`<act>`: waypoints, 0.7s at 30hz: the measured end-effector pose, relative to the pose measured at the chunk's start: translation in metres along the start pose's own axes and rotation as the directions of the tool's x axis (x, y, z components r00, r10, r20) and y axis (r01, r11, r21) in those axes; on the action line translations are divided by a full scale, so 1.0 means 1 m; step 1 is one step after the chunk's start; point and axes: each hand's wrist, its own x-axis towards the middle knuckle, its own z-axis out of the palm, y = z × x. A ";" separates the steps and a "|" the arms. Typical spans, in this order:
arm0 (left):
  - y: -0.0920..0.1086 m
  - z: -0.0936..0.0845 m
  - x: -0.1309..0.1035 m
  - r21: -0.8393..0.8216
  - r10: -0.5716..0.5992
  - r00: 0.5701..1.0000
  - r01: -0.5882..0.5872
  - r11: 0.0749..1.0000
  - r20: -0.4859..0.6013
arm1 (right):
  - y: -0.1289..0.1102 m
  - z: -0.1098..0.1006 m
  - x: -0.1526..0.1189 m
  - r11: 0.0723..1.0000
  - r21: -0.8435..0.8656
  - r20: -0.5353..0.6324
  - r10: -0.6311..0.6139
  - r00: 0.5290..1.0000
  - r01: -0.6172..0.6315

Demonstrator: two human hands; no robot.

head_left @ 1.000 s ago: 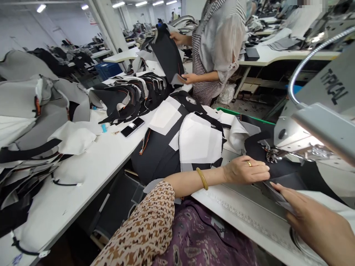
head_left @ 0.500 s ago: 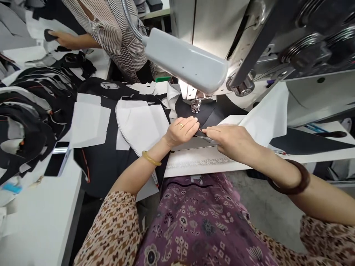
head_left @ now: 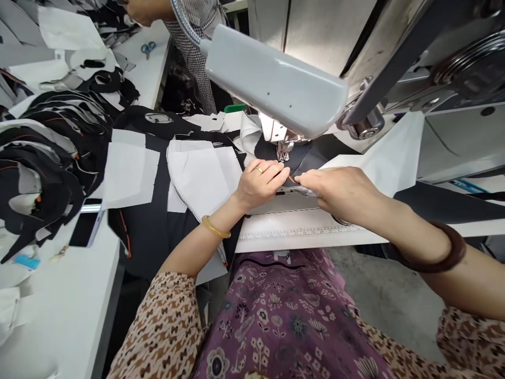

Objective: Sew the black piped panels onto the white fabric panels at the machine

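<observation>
A dark fabric piece (head_left: 307,159) lies under the sewing machine's presser foot (head_left: 283,151), with an orange mark (head_left: 292,179) at its near edge. My left hand (head_left: 260,184) is closed on its left side, fingers together, just in front of the foot; the thumb is hidden. From the right, my right hand (head_left: 343,192) pinches the near edge, where a pale layer shows beneath. A stiff white sheet (head_left: 398,152) rises behind my right hand. Beside my left forearm, a white panel with a curved edge (head_left: 209,171) rests on dark fabric.
A grey lamp (head_left: 276,81) hangs low over the needle area. Stacked dark pieces (head_left: 51,142), a phone (head_left: 86,223) and scissors (head_left: 148,48) lie on the left table. A ruler strip (head_left: 300,231) runs along the front edge. Another person (head_left: 197,58) stands beyond.
Both hands have shifted slightly right with the fabric, and the left fingers are nearer the presser foot. The view has shifted a little; the other person's arm has moved up toward the frame's top edge.
</observation>
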 end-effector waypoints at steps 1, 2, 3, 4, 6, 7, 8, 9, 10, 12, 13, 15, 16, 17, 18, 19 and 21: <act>-0.002 -0.001 0.000 -0.025 0.004 1.000 -0.003 1.000 0.022 | 0.000 -0.001 0.001 1.000 -0.024 0.025 0.009 1.000 -0.009; -0.003 -0.001 0.000 -0.042 0.012 0.999 -0.011 0.999 0.043 | -0.001 -0.002 0.001 0.999 -0.042 0.046 0.013 0.999 -0.011; -0.004 -0.002 0.000 -0.047 0.025 0.998 -0.023 0.999 0.057 | -0.001 -0.003 0.001 0.998 -0.054 0.056 0.019 0.998 -0.016; -0.004 -0.001 0.000 -0.039 0.038 0.997 -0.035 0.999 0.069 | -0.002 -0.004 0.001 0.998 -0.055 0.058 0.017 0.998 -0.014; -0.005 -0.001 0.001 0.000 0.055 0.995 -0.056 0.998 0.082 | -0.004 -0.006 0.001 0.998 -0.054 0.060 0.028 0.998 -0.025; -0.005 0.000 0.003 0.021 0.058 0.994 -0.060 0.998 0.090 | -0.005 -0.008 0.001 0.998 -0.054 0.063 0.042 0.997 -0.039; -0.006 0.000 0.005 0.035 0.059 0.993 -0.062 0.997 0.098 | -0.006 -0.010 0.001 0.997 -0.052 0.064 0.055 0.996 -0.052; -0.007 0.000 0.007 0.040 0.060 0.992 -0.064 0.997 0.107 | -0.006 -0.013 0.002 0.996 -0.052 0.061 0.071 0.996 -0.068; -0.008 -0.001 0.010 0.037 0.062 0.991 -0.067 0.997 0.117 | -0.007 -0.015 0.002 0.996 -0.053 0.055 0.080 0.995 -0.077; -0.011 -0.004 0.014 0.017 0.082 0.986 -0.085 0.996 0.145 | -0.008 -0.017 0.003 0.995 -0.051 0.036 0.090 0.995 -0.088; -0.013 -0.006 0.015 0.008 0.095 0.983 -0.098 0.995 0.158 | -0.010 -0.017 0.003 0.995 -0.042 0.033 0.088 0.996 -0.087; -0.015 -0.007 0.016 0.000 0.124 0.978 -0.125 0.992 0.169 | -0.013 -0.014 0.004 0.997 -0.020 0.039 0.070 0.997 -0.069; -0.016 -0.007 0.014 0.001 0.141 0.978 -0.143 0.990 0.152 | -0.015 -0.011 0.004 0.999 -0.012 0.033 0.048 0.998 -0.048; -0.016 -0.006 0.012 0.007 0.154 0.980 -0.156 0.988 0.123 | -0.017 -0.008 0.004 1.000 -0.013 0.016 0.024 1.000 -0.023; -0.015 -0.004 0.010 0.017 0.158 0.983 -0.160 0.987 0.089 | -0.019 -0.005 0.004 1.000 -0.021 -0.010 -0.002 1.000 0.002; -0.013 0.000 0.007 0.026 0.152 0.987 -0.154 0.988 0.057 | -0.020 -0.002 0.004 0.999 -0.034 -0.037 -0.022 0.999 0.021; -0.010 0.007 0.000 0.037 0.110 0.993 -0.111 0.993 0.033 | -0.021 0.002 0.003 0.998 -0.055 -0.063 -0.033 0.997 0.030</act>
